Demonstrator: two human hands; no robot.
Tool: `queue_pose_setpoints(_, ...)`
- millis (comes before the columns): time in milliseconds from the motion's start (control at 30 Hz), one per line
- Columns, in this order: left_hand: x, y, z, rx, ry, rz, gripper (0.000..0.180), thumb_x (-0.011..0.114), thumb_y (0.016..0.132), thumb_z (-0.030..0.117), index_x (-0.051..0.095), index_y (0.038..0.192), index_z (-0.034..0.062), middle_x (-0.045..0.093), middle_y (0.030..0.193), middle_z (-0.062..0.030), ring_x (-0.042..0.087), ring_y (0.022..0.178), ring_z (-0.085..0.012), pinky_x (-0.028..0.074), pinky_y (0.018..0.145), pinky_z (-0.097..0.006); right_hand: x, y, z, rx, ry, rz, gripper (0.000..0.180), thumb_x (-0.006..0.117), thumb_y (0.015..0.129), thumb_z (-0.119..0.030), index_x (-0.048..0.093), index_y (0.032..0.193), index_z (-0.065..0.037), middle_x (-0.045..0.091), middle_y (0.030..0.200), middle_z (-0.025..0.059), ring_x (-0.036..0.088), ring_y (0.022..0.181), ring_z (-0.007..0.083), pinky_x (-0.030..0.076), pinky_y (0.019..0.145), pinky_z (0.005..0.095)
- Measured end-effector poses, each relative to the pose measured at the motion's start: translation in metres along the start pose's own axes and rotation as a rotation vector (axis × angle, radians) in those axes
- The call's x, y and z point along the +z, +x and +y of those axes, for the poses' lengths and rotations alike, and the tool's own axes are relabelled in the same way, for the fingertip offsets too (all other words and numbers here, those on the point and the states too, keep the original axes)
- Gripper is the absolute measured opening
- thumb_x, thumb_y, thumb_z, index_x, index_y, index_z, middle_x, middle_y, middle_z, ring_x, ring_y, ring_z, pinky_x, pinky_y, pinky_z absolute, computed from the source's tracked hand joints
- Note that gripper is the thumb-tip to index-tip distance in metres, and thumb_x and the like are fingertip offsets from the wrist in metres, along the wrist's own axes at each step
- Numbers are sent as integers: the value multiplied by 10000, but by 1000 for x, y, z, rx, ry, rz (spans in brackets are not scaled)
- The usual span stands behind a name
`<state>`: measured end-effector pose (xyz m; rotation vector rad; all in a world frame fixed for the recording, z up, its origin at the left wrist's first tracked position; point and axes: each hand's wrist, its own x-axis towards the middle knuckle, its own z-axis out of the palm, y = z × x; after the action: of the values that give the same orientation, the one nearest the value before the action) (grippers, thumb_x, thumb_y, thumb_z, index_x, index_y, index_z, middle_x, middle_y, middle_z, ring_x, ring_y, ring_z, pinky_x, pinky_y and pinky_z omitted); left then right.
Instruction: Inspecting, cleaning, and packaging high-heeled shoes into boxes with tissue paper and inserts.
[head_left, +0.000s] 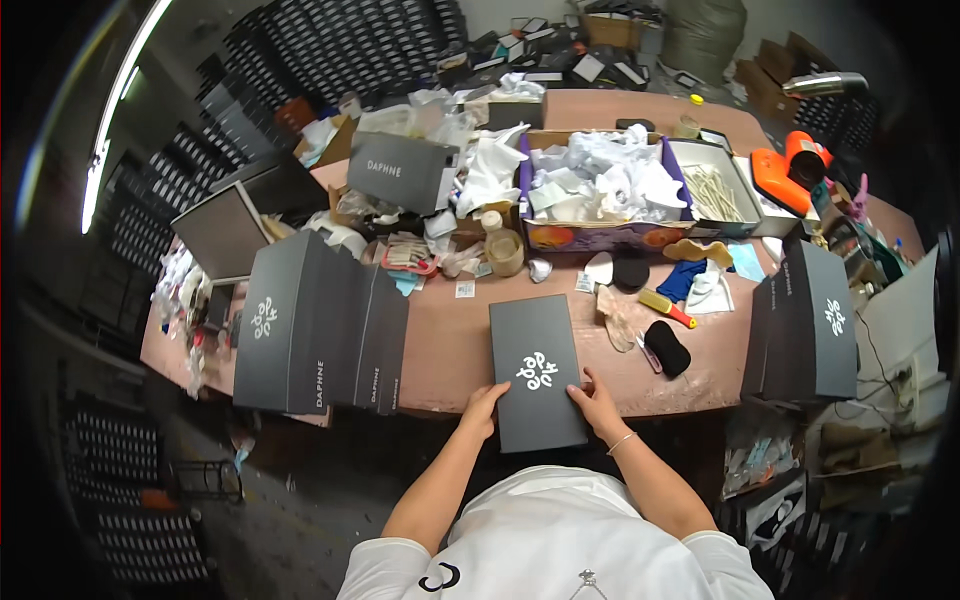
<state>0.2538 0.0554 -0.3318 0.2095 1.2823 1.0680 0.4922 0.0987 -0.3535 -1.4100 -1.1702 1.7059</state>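
At the far left of the pinkish surface (450,335), a row of dark boxes (320,325) stands side by side, closed, contents not visible. Near centre, a flat dark box (537,372) with a white emblem lies at the near edge, overhanging it. The left hand (485,408) grips its near left edge, fingers curled on the box; the right hand (597,402) holds its near right edge likewise. Farther back, an open purple carton (600,235) holds crumpled white paper. To its right, an open white box (715,190) holds pale sticks. At far right stand more dark boxes (805,320).
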Motion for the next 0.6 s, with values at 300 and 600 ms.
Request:
queue_pose_setpoints(300,23,-28,29,509,248,251,705,671,881,336,318,1431,71,404,1393,-180,408,1278,-257,342,1055,-355,4,-28,-108,-65,18,-393,560,664,879,-206,415,1330,14,638,852,74,617,752,138,489,640,256)
queue_pose_setpoints(600,-65,-37,57,613,713,281,705,625,828,72,292,1449,62,401,1388,-250,398,1286,-393,326,1066,-428,-2,-18,-85,-731,-859,-132,550,706,765,-153,504,1249,13,583,1140,189,526,1073,376,421,918,459)
